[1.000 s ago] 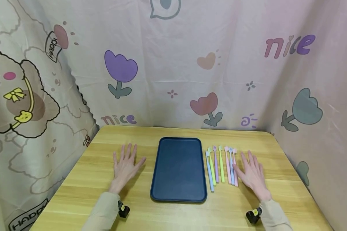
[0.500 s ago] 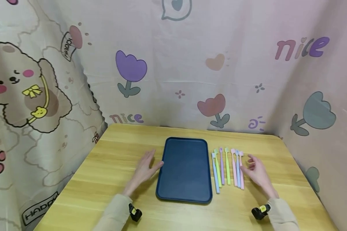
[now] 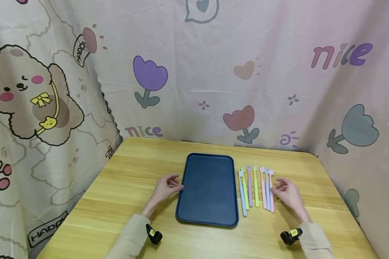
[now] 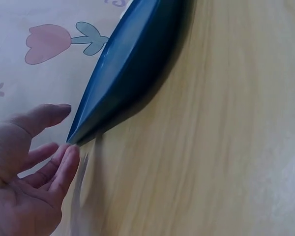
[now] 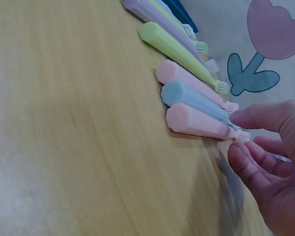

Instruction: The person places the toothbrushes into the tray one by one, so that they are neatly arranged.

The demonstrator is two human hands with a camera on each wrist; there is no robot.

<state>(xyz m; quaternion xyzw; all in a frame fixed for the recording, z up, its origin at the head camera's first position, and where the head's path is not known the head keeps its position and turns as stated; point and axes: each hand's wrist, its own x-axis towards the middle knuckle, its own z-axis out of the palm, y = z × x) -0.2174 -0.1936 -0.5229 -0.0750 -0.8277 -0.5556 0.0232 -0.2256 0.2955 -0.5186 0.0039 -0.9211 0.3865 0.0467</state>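
A dark blue tray [image 3: 207, 189] lies flat in the middle of the wooden table [image 3: 129, 169]. Several pastel toothbrushes [image 3: 255, 187] lie in a row just right of it, heads pointing away from me. My left hand [image 3: 176, 183] hovers at the tray's left edge with loosely curled fingers. In the left wrist view the left hand [image 4: 68, 129] has thumb and fingertips on either side of the tray [image 4: 132, 59] rim, holding nothing. My right hand [image 3: 278, 185] sits beside the rightmost pink toothbrush [image 3: 271, 192]. The right wrist view shows that hand [image 5: 235, 133] bracketing the pink toothbrush [image 5: 196, 123] head, not gripping it.
Printed curtains [image 3: 214, 72] enclose the table at the back and both sides. Small black wrist cameras [image 3: 153, 235] sit at both sleeves. Bare wood lies left of the tray and along the near edge.
Both hands have lifted from lying flat. The left one moved right to the tray's edge and the right one drew in to the pink toothbrush; fingers of both curled loosely.
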